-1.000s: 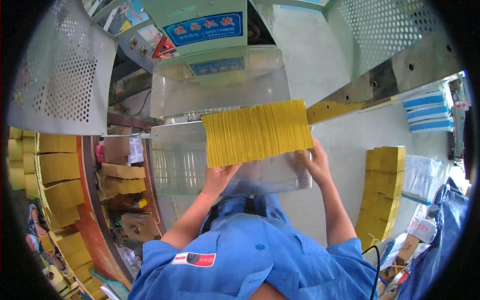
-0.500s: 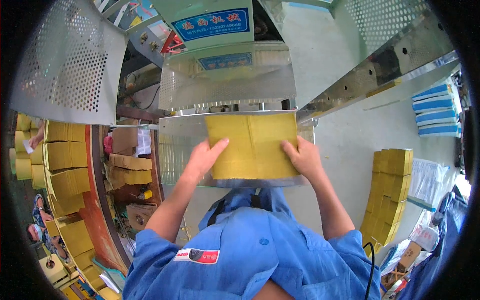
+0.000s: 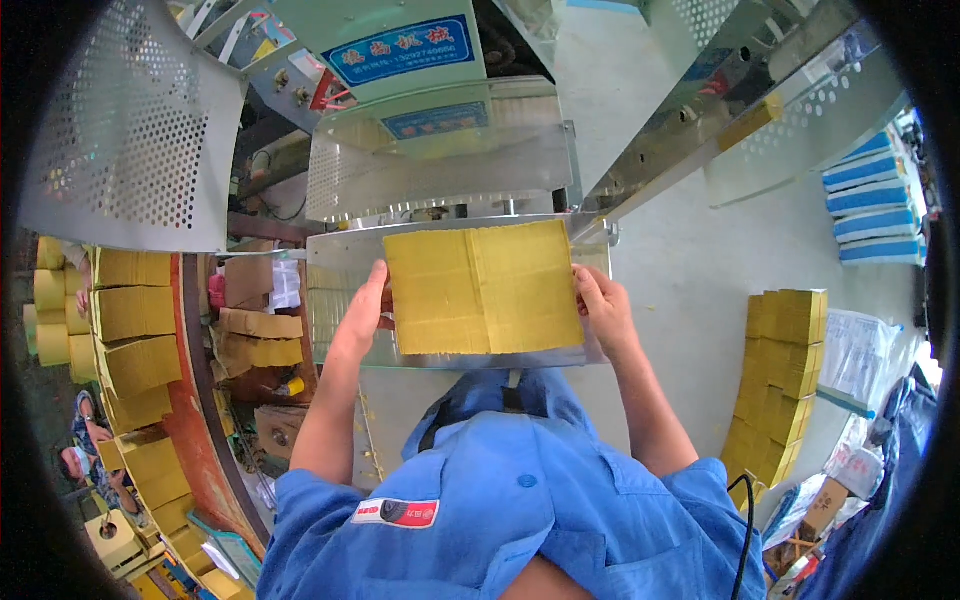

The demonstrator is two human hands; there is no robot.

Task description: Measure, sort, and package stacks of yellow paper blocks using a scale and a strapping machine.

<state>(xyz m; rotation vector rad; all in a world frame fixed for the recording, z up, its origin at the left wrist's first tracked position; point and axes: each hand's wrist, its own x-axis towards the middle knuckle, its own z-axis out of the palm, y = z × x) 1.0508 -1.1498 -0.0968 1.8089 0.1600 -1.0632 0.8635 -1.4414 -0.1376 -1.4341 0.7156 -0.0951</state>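
A rectangular stack of yellow paper (image 3: 485, 290), with a crease down its middle, lies level in front of me over a shiny metal tray (image 3: 335, 330). My left hand (image 3: 357, 315) is against the stack's left edge, its thumb up along the side and its fingers partly hidden beneath. At the right edge, my right hand (image 3: 605, 308) grips the paper with the thumb near the top corner and the fingers curled at the side. How thick the stack is cannot be seen from above.
Beyond the tray stands a machine with a clear guard (image 3: 440, 160) and perforated panels (image 3: 130, 130). A metal beam (image 3: 690, 120) slants away at right. Yellow paper stacks (image 3: 780, 370) stand at right, more (image 3: 135, 315) at left. Another person (image 3: 95, 450) sits far left.
The yellow paper has shifted slightly left. My thumbs have slid off its top toward the side edges, and my left hand has straightened along the left edge.
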